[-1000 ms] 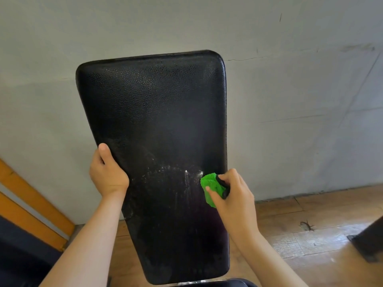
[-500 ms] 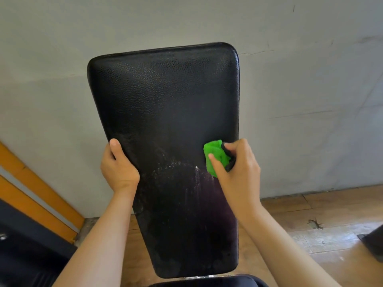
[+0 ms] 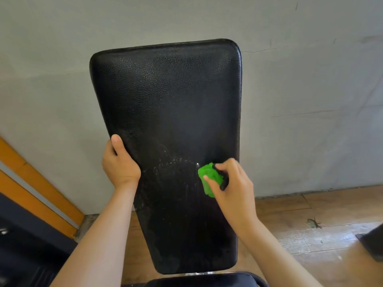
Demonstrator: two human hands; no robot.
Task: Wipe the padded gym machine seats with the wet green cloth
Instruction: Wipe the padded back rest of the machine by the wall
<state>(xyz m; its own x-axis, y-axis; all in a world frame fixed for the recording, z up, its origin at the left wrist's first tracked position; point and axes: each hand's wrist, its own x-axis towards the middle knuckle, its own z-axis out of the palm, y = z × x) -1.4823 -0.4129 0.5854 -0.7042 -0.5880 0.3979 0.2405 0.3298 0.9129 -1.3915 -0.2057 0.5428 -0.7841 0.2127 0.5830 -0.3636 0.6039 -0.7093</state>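
step: wiping padded seat back [image 3: 165,100], lower half wet | right hand [image 3: 232,183] pinches green cloth [image 3: 209,179] against right edge | left hand [image 3: 120,164] grips left edge | next: probably sweep cloth across dry upper half

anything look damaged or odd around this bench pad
A thin crack runs across the wall from the top right corner of the pad. On the wooden floor at right lies a small dark splayed mark; stain or creature, cannot tell.
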